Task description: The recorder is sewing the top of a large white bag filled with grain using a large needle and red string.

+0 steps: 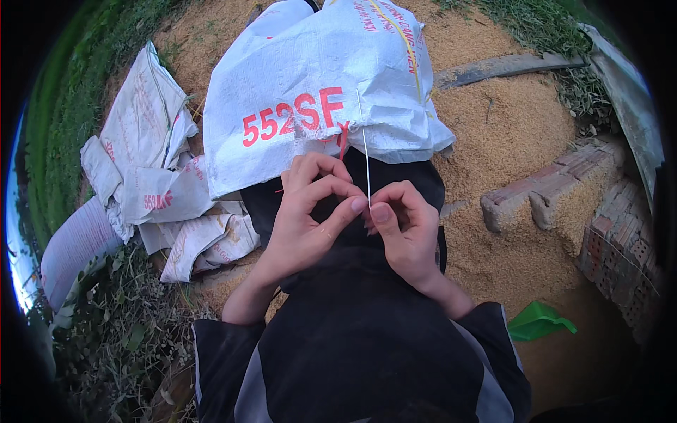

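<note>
1. Work in hand: closing the mouth of a full white woven sack (317, 92) with a thin white string (367, 166). The sack stands on the ground against the person's lap, in the middle of a spread of loose grain (508, 127).
2. Left hand (310, 215): fingers curled, thumb and forefinger pressed together on the string end, just below the sack's gathered edge.
3. Right hand (402, 225): also curled, thumb and forefinger clamped on the same string, touching the left hand's fingertips.
4. The string runs straight up from the fingertips to the sack's folded mouth, beside a short red cord (343, 141) hanging at the same spot.
5. Done, as far as visible: the sack looks filled and its top is folded over and bunched.
6. Left, by my read: the knot looks unfinished, since both hands are pinching the line. Can't tell how many turns or stitches already sit in the fabric.
7. Around: a heap of empty white sacks (155, 183) lies toward the left edge of the grain, bricks (564, 190) to the right, and a green scoop (537, 323) at lower right.
</note>
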Demonstrator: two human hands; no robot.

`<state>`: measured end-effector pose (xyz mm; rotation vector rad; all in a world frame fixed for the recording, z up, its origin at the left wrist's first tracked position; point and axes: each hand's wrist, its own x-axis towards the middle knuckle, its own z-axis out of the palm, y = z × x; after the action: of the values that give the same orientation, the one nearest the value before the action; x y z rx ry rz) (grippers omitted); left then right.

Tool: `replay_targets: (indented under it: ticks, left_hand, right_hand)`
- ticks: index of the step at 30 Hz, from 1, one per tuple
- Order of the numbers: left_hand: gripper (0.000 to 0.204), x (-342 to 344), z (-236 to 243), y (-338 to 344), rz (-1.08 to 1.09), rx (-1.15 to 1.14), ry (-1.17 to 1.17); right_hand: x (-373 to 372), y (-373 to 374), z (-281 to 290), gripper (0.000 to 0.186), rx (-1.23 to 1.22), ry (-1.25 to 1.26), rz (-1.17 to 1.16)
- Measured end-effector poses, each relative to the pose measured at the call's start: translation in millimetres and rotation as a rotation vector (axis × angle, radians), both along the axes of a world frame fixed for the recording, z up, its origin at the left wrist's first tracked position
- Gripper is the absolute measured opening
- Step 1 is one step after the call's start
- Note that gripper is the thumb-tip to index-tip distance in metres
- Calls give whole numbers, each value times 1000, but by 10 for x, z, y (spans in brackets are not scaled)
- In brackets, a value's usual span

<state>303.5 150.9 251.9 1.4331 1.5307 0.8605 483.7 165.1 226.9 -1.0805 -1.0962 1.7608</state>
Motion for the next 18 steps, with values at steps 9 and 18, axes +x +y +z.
replay_targets:
  ticks: [9,18]
  left_hand:
    - [12,39,15,39,-36,35,158]
    - [14,16,-31,116,-37,-59,139]
  right_hand:
    - [55,157,115,15,394,-361,172]
    - [163,389,-60,14,346,-225,337]
